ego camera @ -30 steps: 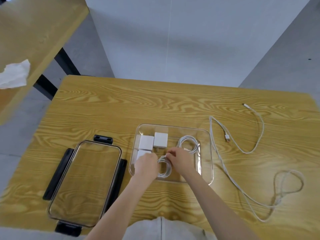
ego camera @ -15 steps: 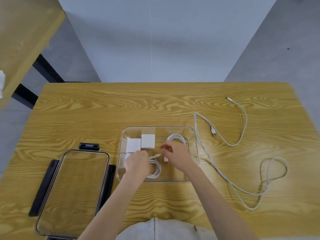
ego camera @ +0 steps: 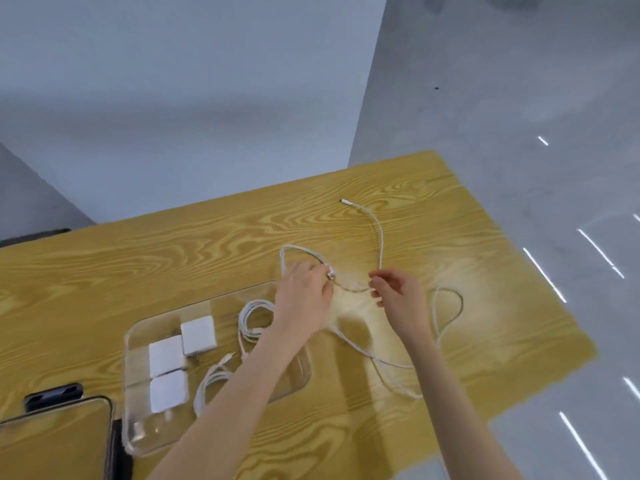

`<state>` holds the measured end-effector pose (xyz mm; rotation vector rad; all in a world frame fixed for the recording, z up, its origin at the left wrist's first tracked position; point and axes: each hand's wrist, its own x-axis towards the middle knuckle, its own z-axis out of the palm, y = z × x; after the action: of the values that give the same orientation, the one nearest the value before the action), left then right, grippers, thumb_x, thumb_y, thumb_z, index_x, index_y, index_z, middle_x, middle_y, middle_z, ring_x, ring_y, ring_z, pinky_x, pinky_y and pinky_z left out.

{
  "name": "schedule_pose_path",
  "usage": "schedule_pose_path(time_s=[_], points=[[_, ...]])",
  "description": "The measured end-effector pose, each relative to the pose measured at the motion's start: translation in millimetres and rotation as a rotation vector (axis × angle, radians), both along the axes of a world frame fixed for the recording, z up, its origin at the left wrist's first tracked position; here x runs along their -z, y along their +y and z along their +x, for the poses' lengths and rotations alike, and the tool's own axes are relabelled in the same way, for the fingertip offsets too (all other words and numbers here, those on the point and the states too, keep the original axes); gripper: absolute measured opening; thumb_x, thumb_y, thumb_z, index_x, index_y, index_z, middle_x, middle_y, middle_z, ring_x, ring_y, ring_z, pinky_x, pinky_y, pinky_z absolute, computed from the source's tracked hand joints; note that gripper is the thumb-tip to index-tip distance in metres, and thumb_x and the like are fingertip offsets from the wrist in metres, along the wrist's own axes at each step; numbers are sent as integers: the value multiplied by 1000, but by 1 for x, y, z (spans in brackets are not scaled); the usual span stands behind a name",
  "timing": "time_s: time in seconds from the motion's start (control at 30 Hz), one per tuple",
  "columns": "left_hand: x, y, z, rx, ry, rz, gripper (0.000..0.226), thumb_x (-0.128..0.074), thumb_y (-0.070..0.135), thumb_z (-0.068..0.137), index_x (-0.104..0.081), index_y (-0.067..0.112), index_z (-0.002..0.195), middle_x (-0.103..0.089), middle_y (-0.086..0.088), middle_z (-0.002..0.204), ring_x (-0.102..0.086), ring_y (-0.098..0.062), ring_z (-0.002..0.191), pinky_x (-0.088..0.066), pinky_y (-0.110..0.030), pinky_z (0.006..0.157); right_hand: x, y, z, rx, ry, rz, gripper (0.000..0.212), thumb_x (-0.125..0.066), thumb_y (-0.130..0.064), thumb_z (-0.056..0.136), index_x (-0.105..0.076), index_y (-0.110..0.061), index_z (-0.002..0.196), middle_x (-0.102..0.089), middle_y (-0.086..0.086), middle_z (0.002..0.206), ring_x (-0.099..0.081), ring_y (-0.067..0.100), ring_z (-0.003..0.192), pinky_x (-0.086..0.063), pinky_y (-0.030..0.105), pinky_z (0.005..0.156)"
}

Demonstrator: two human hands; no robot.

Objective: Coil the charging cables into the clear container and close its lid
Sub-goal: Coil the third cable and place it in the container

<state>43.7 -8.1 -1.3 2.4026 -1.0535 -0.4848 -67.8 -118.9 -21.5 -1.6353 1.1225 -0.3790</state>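
The wooden table carries everything, and the clear container sits open on its near left part. Its lid lies flat just left of it, so closing is not yet done. By my reckoning I am past halfway: two coiled cables are already inside, one bundle at the far side and another nearer me, partly under my left forearm. Three white chargers fill the container's left end, close together. What is left is the loose cable sprawled on the table to the right of the container, with one plug end lying far out and loops trailing near my right arm. My left hand pinches that cable near a connector, fingers closed narrow on it. My right hand holds the same cable a little farther along between thumb and fingertips, a short span drooping between the two hands.
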Motion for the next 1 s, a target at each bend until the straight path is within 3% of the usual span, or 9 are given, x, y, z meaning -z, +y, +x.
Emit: schedule_pose_path(time_s=[0.13, 0.2, 0.3, 0.43, 0.53, 0.63, 0.73, 0.8, 1.0], points=[[21, -33, 3, -60, 269, 11, 33, -44, 20, 96, -57, 7, 123, -62, -8, 122, -58, -22, 111, -43, -28, 91, 33, -16, -5, 201, 52, 194, 15, -55, -13, 90, -66, -4, 95, -66, 5, 73, -62, 16, 63, -52, 30, 60], [33, -46, 3, -103, 366, 58, 36, -43, 23, 97, -55, 6, 126, -62, -9, 119, -59, -18, 100, -41, -23, 82, 46, -19, -1, 289, 49, 310, 15, -56, -16, 89, -63, -4, 83, -65, 10, 71, -62, 21, 60, -54, 34, 59], [52, -61, 4, -99, 427, 144, 41, -39, 24, 98, -41, 6, 134, -58, -10, 116, -52, -16, 87, -38, -25, 74, 64, -22, 7, 347, 107, 361, 34, -56, -25, 90, -60, -4, 64, -68, 18, 69, -67, 33, 60, -59, 41, 62], [74, -80, 8, 35, 327, 292, 55, -35, 24, 98, -13, 18, 148, -35, -22, 142, -47, -32, 119, -41, -39, 97, 83, -31, 18, 373, 184, 336, 46, -55, -35, 90, -64, -1, 60, -68, 17, 60, -68, 30, 53, -59, 44, 65], [82, -88, 7, 45, 244, 339, 48, -37, 23, 98, -26, 16, 144, -34, -20, 137, -42, -31, 121, -40, -39, 99, 92, -38, 26, 382, 166, 422, 39, -61, -32, 87, -66, -3, 62, -66, 16, 57, -65, 27, 48, -60, 45, 60], [86, -88, 9, 26, 190, 298, 31, -43, 22, 95, -50, 8, 122, -43, -15, 124, -46, -27, 112, -42, -33, 91, 98, -45, 34, 387, 133, 515, 24, -66, -17, 82, -65, 1, 66, -65, 16, 58, -61, 25, 45, -58, 38, 53], [81, -81, 13, 5, 203, 220, 24, -50, 24, 92, -57, 10, 110, -47, -11, 115, -52, -26, 102, -43, -31, 83, 89, -50, 35, 395, 48, 565, 7, -60, -5, 83, -65, 1, 83, -66, 16, 67, -61, 25, 52, -52, 28, 48], [73, -74, 14, 16, 204, 189, 22, -53, 27, 90, -59, 13, 107, -48, -7, 108, -54, -23, 95, -44, -30, 79, 74, -55, 35, 437, -82, 575, 11, -56, 0, 83, -62, -2, 92, -65, 14, 69, -62, 24, 58, -51, 26, 50], [36, -54, 3, 102, 245, 30, 23, -56, 37, 89, -65, 18, 99, -54, -1, 91, -53, -16, 85, -42, -26, 77, 7, -77, 38, 432, -380, 507, 18, -53, -17, 92, -64, -11, 78, -59, 0, 57, -55, 9, 49, -50, 21, 46]])
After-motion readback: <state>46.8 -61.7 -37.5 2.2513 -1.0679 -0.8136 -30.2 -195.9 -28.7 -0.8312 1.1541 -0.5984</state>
